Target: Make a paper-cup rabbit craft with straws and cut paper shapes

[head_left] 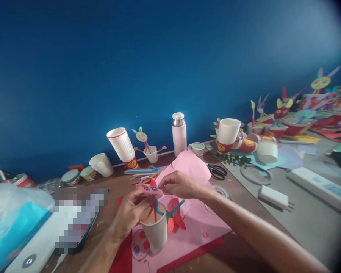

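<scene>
My left hand [131, 206] pinches the left edge of a pink paper animal face [151, 190] with drawn eyes and a red-orange ear piece on top. At its right edge, my right hand [174, 184] has its fingers curled in a pinch on the paper. Below the face stands a white paper cup [157, 233], with orange, red and blue strips rising out of it. One blue strip [176, 207] sticks out to the right. Red-orange paper pieces [176, 222] and a pink paper cutout with drawings [140, 246] lie beside the cup.
Pink paper sheets [193, 231] cover the table under the cup. Black-handled scissors [218, 171], a thermos [179, 136] and a cup stack [121, 146] stand or lie behind. A phone [81, 220] is left; a charger [274, 197] and power strip [324, 189] are right.
</scene>
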The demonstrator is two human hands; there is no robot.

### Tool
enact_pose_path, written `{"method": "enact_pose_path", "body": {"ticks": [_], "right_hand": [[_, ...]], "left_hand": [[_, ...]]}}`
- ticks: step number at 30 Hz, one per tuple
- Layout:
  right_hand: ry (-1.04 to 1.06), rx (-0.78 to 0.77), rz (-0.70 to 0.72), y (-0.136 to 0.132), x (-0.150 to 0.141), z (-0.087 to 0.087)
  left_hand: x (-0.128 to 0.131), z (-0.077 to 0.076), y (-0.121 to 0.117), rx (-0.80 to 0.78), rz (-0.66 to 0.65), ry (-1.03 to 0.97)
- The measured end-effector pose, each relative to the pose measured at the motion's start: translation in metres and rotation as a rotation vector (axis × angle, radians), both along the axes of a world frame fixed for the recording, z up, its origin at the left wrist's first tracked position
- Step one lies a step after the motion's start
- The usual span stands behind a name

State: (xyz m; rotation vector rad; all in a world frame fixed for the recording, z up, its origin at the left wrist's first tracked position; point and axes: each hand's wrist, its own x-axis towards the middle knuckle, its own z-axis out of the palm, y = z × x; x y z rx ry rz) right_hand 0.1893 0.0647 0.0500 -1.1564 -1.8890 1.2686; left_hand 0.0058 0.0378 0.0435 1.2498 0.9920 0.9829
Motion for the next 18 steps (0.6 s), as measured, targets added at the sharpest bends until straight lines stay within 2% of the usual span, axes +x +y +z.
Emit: {"method": "enact_pose_path", "body": {"ticks": [8,18], "right_hand": [[0.038,-0.037,0.044,-0.0024,-0.0013,0.0040],[0.017,0.019,0.050,-0.0016,-0.0031,-0.0037]], "left_hand": [[-0.0008,-0.0013,0.0002,-0.039,0.001,-0.012],[-0.0059,-0.0086,0.0043,-0.030,-0.017,0.043]]}}
